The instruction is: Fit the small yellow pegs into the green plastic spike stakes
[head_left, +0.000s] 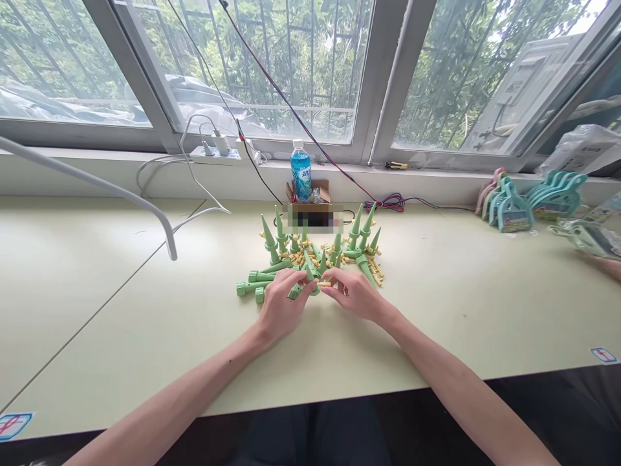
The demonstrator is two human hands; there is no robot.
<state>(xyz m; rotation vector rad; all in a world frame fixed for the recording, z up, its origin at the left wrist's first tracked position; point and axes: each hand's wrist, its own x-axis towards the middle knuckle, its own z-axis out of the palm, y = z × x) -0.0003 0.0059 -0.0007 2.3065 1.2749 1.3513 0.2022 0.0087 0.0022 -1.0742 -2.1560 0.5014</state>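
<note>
My left hand is closed on a green plant watering spike, whose pointed tip stands up between the fingers. Between the thumb and fingers of my right hand is a small yellow valve, its end close against the spike; whether it sits inside is too small to tell. Behind my hands stand several green spikes, some fitted with yellow valves. Loose yellow valves are heaped among them. Left of my left hand, more green spikes lie on their sides.
A cardboard box and a bottle of blue liquid stand at the back. Coiled wire lies near the sill. A white cable arm reaches in from the left. Toy-like teal handled pieces and another person's hand are at right.
</note>
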